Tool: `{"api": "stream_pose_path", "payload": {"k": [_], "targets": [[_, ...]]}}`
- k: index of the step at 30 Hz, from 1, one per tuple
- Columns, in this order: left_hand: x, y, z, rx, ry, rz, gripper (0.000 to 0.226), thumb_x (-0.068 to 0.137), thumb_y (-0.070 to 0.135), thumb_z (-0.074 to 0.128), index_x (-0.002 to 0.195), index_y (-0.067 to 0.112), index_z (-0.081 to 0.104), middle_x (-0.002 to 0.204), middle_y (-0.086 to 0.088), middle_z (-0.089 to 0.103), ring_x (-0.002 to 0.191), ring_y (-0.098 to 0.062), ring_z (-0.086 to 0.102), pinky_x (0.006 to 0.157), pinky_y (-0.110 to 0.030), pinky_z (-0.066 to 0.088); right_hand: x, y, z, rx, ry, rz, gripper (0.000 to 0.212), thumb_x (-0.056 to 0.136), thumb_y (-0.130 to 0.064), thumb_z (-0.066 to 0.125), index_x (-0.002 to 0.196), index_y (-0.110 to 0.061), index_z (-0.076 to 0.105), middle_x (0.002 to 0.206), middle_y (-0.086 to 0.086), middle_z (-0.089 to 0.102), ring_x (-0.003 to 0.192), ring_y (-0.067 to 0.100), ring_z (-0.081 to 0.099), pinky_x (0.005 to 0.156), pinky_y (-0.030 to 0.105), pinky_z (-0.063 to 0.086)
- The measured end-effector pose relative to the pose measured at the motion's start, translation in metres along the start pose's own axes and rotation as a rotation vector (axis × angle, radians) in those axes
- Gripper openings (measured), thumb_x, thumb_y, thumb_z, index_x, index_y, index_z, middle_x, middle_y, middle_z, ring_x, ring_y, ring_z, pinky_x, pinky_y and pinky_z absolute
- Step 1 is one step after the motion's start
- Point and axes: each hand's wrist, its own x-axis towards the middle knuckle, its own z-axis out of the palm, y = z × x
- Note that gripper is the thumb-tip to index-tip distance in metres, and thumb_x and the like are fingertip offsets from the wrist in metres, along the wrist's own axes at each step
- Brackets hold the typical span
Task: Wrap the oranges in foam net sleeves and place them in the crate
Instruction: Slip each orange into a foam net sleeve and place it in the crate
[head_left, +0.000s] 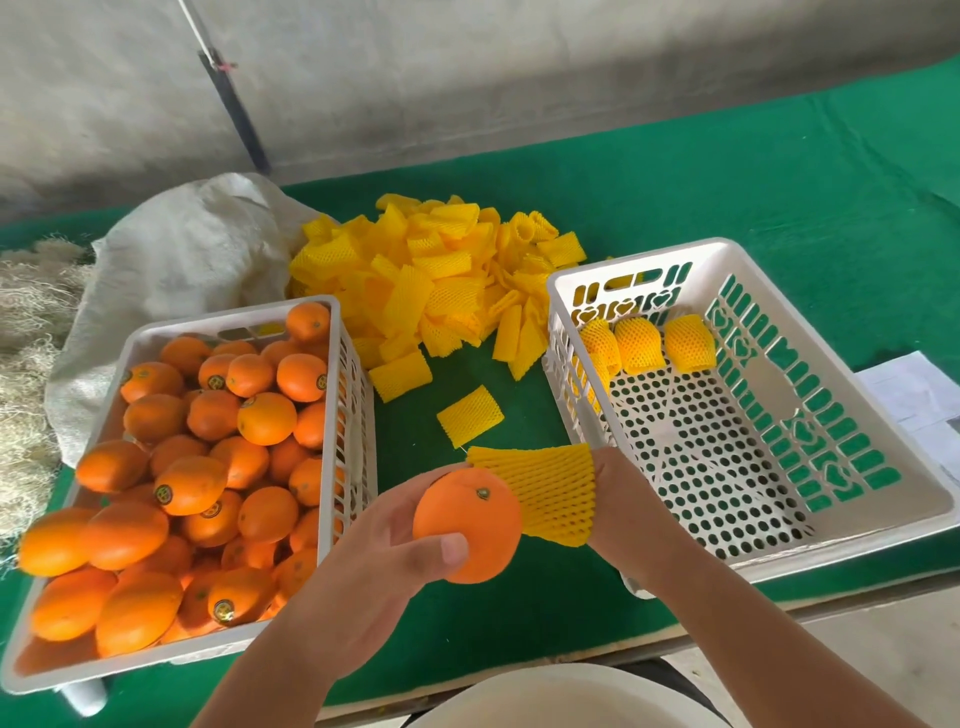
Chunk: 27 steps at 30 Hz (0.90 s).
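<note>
My left hand (384, 551) grips a bare orange (470, 525) above the green table, thumb across its front. My right hand (623, 499) has its fingers pushed inside a yellow foam net sleeve (540, 493), stretching it open right beside the orange; the fingers are hidden by the net. The white crate (930, 514) on the right holds three wrapped oranges (639, 343) along its far wall. The white crate (332, 467) on the left is heaped with several bare oranges (208, 467).
A pile of yellow foam sleeves (431, 280) lies between the crates at the back, with one loose sleeve (470, 415) nearer me. A pale sack (176, 260) and straw (26, 322) sit far left. Papers (914, 395) lie at the right edge.
</note>
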Motion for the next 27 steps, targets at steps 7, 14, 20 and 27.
{"api": "stream_pose_path", "payload": {"k": [7, 14, 20, 27], "targets": [[-0.007, -0.001, -0.009, 0.008, 0.007, 0.009, 0.089, 0.041, 0.075, 0.095, 0.121, 0.044, 0.073, 0.127, 0.008, 0.071, 0.123, -0.024, 0.067, 0.09, -0.034, 0.061, 0.0, -0.014, -0.004, 0.028, -0.007, -0.014, 0.023, 0.084, -0.007, 0.062, 0.061, -0.01, 0.06, 0.045, -0.012, 0.048, 0.042, -0.002, 0.05, 0.041, 0.01, 0.039], [-0.002, 0.008, -0.028, -0.019, 0.153, 0.096, 0.078, 0.056, 0.058, 0.1, 0.127, 0.041, 0.072, 0.134, 0.003, 0.069, 0.119, -0.032, 0.071, 0.086, -0.038, 0.063, -0.01, -0.038, -0.018, 0.062, -0.116, -0.111, 0.023, 0.08, -0.016, 0.049, 0.062, -0.028, 0.04, 0.05, -0.02, 0.05, 0.051, -0.006, 0.049, 0.053, 0.009, 0.042], [-0.001, 0.008, -0.041, 0.393, 0.25, 0.101, 0.098, 0.046, 0.071, 0.096, 0.135, 0.055, 0.059, 0.121, 0.033, 0.06, 0.109, 0.0, 0.067, 0.076, -0.022, 0.062, -0.013, -0.055, -0.016, 0.063, -0.169, -0.219, 0.04, 0.081, -0.022, 0.054, 0.062, -0.056, 0.059, 0.054, -0.03, 0.054, 0.057, -0.011, 0.056, 0.056, 0.004, 0.043], [0.0, 0.001, -0.039, 0.47, 0.221, 0.066, 0.098, 0.046, 0.086, 0.088, 0.134, 0.061, 0.053, 0.113, 0.046, 0.051, 0.108, -0.012, 0.067, 0.072, -0.024, 0.063, -0.012, -0.039, -0.008, -0.039, -0.236, -0.268, 0.069, 0.092, 0.0, 0.071, 0.081, -0.067, 0.055, 0.077, -0.036, 0.059, 0.069, -0.004, 0.058, 0.071, 0.025, 0.052]]}}
